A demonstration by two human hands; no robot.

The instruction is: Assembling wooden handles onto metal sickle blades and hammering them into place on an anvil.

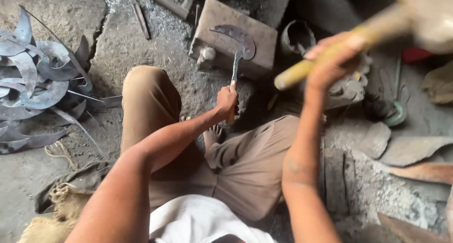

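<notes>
Left grip (227, 100): we clasp a sickle blade (237, 39) on the anvil block (264, 40). Right grip (330, 64): closed around a raised hammer (373, 28).

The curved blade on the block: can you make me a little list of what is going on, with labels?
Left hand: grips the tang of a sickle blade
Sickle blade: curved part lies flat on the anvil block
Right hand: raised, gripping a wooden hammer handle
Hammer head: blurred at the top right
Pile of blades: curved metal pieces on the ground at left
Person: seated on the ground, brown trousers
</notes>
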